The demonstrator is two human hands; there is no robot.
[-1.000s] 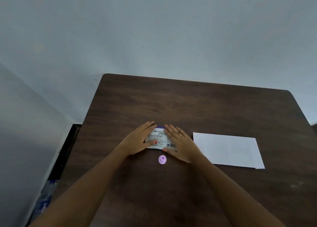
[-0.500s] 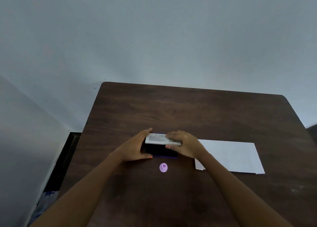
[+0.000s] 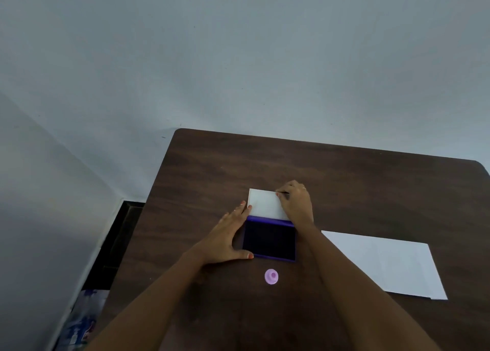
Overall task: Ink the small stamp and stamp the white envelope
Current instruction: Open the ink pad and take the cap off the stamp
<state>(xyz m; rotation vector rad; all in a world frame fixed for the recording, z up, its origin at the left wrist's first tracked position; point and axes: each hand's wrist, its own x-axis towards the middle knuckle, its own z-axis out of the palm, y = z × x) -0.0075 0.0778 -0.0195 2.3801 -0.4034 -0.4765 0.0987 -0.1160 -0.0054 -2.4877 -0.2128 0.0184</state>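
Observation:
An ink pad (image 3: 269,242) lies open on the dark wooden table (image 3: 344,186), its dark purple pad facing up. Its white lid (image 3: 265,203) is folded back flat on the far side. My right hand (image 3: 295,203) grips the lid's right far corner. My left hand (image 3: 228,238) presses against the pad's left side, thumb at its near corner, fingers flat. The small pink round stamp (image 3: 271,276) stands on the table just in front of the pad, untouched. The white envelope (image 3: 384,265) lies flat to the right, partly behind my right forearm.
Pale walls rise behind and to the left of the table. A dark gap and a bluish printed package (image 3: 79,321) lie on the floor off the table's left edge.
The ink pad went from closed under both hands to fully open: my right hand swung the lid up and back. My view shifted, so the table sits lower and right.

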